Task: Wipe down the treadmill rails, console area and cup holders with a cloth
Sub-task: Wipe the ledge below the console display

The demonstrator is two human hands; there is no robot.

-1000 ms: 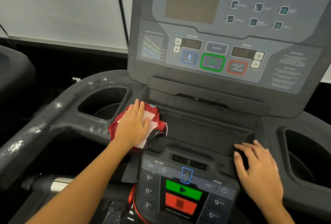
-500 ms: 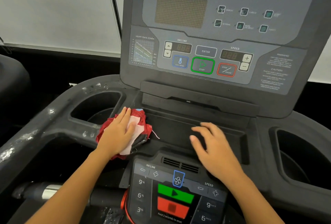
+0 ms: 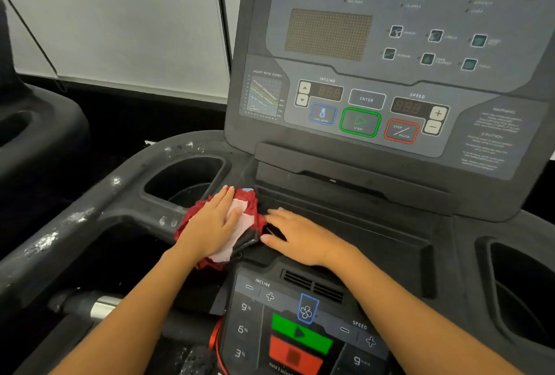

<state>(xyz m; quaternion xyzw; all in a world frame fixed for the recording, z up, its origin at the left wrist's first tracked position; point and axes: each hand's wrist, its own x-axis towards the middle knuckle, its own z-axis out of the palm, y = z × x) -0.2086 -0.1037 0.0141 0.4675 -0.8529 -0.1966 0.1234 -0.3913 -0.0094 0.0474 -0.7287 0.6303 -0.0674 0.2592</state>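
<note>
A crumpled red and white cloth (image 3: 249,212) lies on the treadmill's dark console shelf (image 3: 375,233), just right of the left cup holder (image 3: 183,182). My left hand (image 3: 210,224) presses flat on the cloth, fingers straight and pointing away from me. My right hand (image 3: 300,236) lies flat on the shelf with its fingertips touching the cloth's right edge. The upright console panel (image 3: 375,80) rises behind the shelf. The left rail (image 3: 60,230) is speckled with white marks.
A lower control pad (image 3: 300,329) with green and red buttons sits under my forearms, a red cord (image 3: 214,341) beside it. The right cup holder (image 3: 522,299) opens at the far right. Another machine (image 3: 36,140) stands to the left, before a white wall panel.
My right hand slid left across the shelf from its right end until its fingertips met the cloth. My left hand stayed pressing on the cloth.
</note>
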